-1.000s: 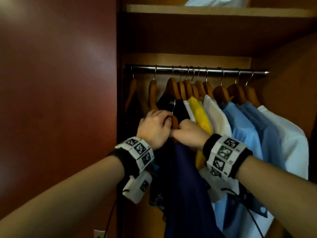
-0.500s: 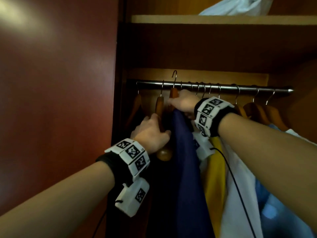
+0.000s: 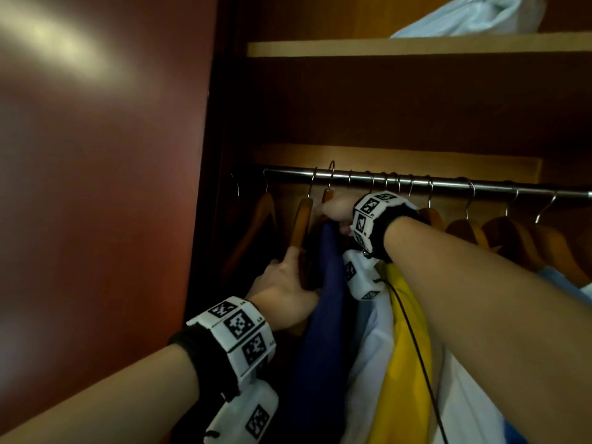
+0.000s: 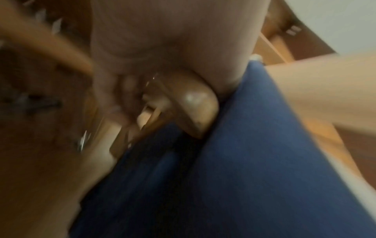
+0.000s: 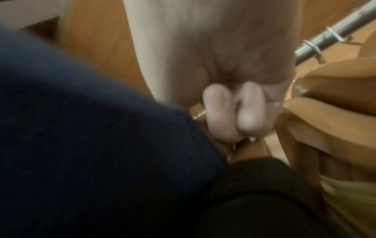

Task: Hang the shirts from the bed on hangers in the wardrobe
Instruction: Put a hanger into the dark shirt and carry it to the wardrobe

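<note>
A navy blue shirt (image 3: 323, 283) hangs on a wooden hanger (image 3: 327, 196) that I hold up at the steel rail (image 3: 448, 186). My right hand (image 3: 336, 210) grips the hanger's neck just under the rail, and its hook (image 3: 332, 173) pokes up above the rail line. In the right wrist view my fingers (image 5: 234, 112) curl round the neck, with the shirt (image 5: 81, 128) to the left and the rail (image 5: 325, 37) behind. My left hand (image 3: 285, 286) is lower and grips the hanger's rounded wooden end (image 4: 195, 104) against the shirt (image 4: 244, 161).
Several wooden hangers (image 3: 512, 235) crowd the rail to the right, carrying yellow (image 3: 407, 315), white (image 3: 368, 363) and light blue shirts. Two hangers (image 3: 266, 216) hang at the left end. A red-brown door (image 3: 96, 187) stands left. A white bag (image 3: 464, 17) lies on the shelf (image 3: 352, 48) above.
Both hands have risen from chest height to the rail with the navy shirt on its hanger. In the last half second they barely moved.
</note>
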The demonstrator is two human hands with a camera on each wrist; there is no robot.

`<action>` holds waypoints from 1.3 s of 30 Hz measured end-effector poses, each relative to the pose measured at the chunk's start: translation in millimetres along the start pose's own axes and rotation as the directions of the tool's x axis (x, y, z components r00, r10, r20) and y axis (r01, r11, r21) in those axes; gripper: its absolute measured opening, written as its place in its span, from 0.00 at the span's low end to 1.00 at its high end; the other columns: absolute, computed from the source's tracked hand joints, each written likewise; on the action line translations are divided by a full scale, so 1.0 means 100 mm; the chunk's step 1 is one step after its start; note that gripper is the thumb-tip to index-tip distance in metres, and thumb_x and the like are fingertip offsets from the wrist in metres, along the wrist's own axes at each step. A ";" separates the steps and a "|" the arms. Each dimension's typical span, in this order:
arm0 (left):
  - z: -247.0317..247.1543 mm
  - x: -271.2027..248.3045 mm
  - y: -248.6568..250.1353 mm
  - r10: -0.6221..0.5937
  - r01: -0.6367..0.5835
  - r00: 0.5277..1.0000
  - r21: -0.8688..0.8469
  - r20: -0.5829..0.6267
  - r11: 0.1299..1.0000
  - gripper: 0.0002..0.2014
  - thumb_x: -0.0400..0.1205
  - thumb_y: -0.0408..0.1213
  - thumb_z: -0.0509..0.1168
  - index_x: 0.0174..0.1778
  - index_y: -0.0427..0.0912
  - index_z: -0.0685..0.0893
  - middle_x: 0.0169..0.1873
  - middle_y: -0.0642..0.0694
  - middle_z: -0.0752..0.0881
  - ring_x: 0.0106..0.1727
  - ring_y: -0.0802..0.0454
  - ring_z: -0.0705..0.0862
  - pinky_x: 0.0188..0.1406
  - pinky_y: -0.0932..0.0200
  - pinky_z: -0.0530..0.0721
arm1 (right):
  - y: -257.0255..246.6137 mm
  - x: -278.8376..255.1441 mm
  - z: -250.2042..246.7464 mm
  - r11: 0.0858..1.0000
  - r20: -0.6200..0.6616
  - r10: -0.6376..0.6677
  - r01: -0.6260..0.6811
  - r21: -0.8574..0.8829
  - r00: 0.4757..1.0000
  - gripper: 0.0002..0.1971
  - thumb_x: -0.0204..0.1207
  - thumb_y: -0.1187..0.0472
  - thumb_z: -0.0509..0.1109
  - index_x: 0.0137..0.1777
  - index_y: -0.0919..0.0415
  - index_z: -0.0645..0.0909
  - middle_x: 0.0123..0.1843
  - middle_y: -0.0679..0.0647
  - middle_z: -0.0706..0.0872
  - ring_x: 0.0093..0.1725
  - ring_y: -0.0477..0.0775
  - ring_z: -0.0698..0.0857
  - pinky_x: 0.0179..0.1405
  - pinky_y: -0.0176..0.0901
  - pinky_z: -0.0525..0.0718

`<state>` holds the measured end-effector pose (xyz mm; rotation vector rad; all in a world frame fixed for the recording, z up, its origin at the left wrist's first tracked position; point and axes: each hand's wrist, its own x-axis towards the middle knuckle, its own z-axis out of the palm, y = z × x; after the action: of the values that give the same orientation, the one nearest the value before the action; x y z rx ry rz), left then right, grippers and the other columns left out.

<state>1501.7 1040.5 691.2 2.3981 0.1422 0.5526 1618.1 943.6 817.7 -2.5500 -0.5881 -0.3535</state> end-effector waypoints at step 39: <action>-0.12 -2.05 -0.69 0.395 -0.410 0.908 -0.101 -0.140 0.906 0.25 0.82 0.46 0.62 0.74 0.55 0.61 0.62 0.50 0.74 0.56 0.47 0.81 0.54 0.45 0.83 | -0.33 -2.74 0.74 0.533 0.210 0.224 -0.300 0.791 0.952 0.09 0.80 0.78 0.64 0.53 0.66 0.73 0.38 0.61 0.80 0.29 0.52 0.78 0.31 0.47 0.82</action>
<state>1313.9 1051.2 583.4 2.2744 -0.3413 0.8649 1373.0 915.1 673.1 -1.6807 -0.2677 0.1395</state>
